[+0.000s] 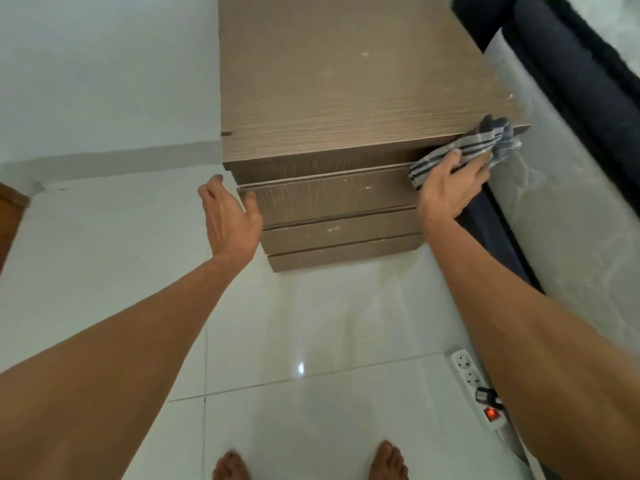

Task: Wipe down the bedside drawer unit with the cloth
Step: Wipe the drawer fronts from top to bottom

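Note:
The bedside drawer unit (332, 98) is light brown wood grain with several drawer fronts and stands on the white tiled floor, seen from above. A grey cloth with white stripes (460, 147) lies pressed against the unit's top front right corner, under my right hand (450, 185), which grips it. My left hand (230, 216) is at the left front corner of the drawers, fingers spread, with the fingertips close to the drawer edge and nothing in it.
A mattress in clear plastic (571, 220) on a dark bed base touches the unit's right side. A white power strip (479, 393) with a lit red switch lies on the floor at the right. A white wall (104, 64) is on the left. My bare feet (308, 462) stand below.

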